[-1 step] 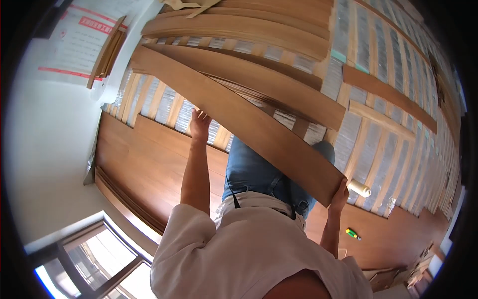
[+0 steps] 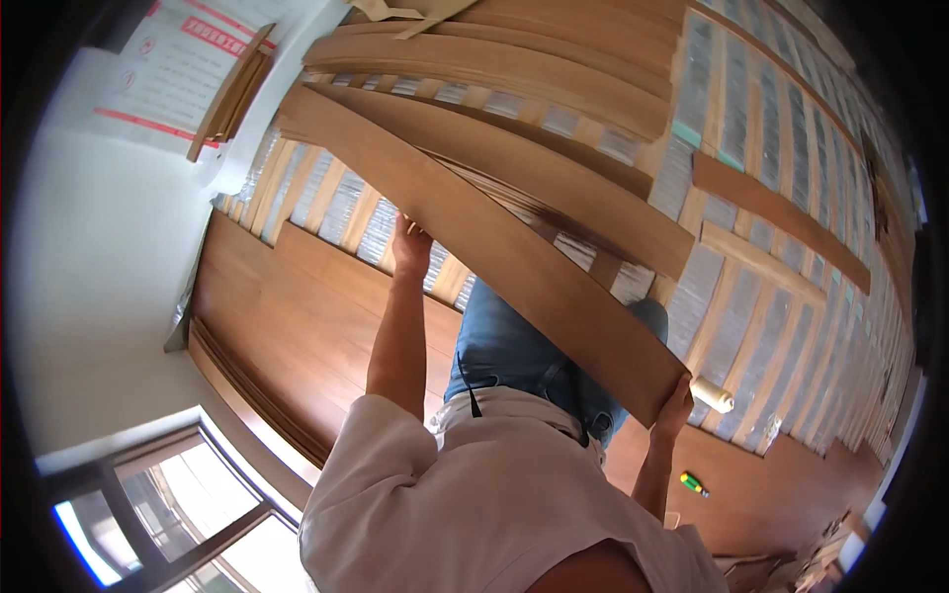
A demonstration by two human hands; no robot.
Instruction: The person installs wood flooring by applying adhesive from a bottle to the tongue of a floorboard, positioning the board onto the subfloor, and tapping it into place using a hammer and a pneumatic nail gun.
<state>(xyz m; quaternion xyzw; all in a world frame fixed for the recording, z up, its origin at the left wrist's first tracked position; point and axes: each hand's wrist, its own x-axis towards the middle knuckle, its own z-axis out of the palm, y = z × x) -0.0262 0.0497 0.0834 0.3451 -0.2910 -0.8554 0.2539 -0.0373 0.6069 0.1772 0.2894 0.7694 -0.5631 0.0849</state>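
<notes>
A long brown floorboard (image 2: 494, 247) slants across my lap, its far left end over stacked boards and its near right end by my knee. My left hand (image 2: 410, 245) grips the board's near edge left of the middle, with some fingers hidden beneath it. At the right end, my right hand (image 2: 674, 407) is closed around the corner. Just beyond lies a pile of similar floorboards (image 2: 554, 183). A pale cylindrical roll or bottle (image 2: 712, 395) sits beside my right hand.
Laid brown flooring (image 2: 326, 282) borders wooden battens over silvery sheeting (image 2: 751, 326). A green-and-yellow hand tool (image 2: 694, 484) lies at right. More boards (image 2: 494, 74) are stacked at the back, and one loose board (image 2: 781, 217) rests on the battens. Narrow offcuts (image 2: 232, 94) lean against the left wall.
The whole view has shifted slightly, with the room's far side appearing a little further right. Both hands keep their hold on the floorboard, which stays nearly the same relative to my body.
</notes>
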